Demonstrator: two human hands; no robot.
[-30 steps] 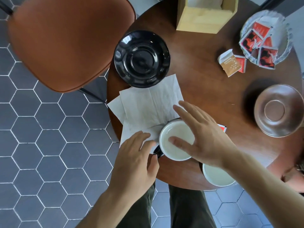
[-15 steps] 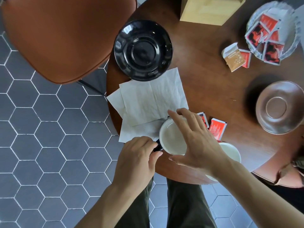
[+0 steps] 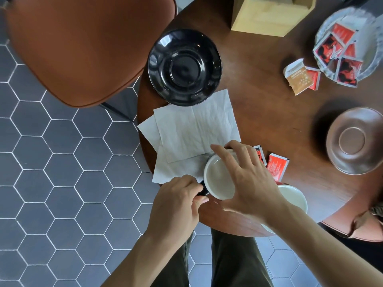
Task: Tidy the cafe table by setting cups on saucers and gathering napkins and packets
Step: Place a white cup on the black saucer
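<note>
A cup with a white inside and black handle [image 3: 217,179] sits on the corner of several white napkins [image 3: 192,133] near the table's front edge. My left hand [image 3: 178,206] pinches its handle. My right hand [image 3: 248,179] grips the rim from above, fingers spread. A second white cup [image 3: 294,197] sits partly hidden under my right wrist. An empty black saucer [image 3: 184,67] lies beyond the napkins. A brown saucer [image 3: 356,139] stands at the right. Two red packets [image 3: 276,166] lie beside the cup.
A glass dish [image 3: 371,59] holding red packets is at the far right, with two loose packets [image 3: 300,76] beside it. A wooden napkin box [image 3: 267,15] stands at the back. A brown chair [image 3: 80,48] is at the left of the round wooden table [image 3: 269,112].
My left hand has moved from the napkin's edge onto the cup's handle and closed. My right hand has settled over the rim. The second cup and red packets have come into sight.
</note>
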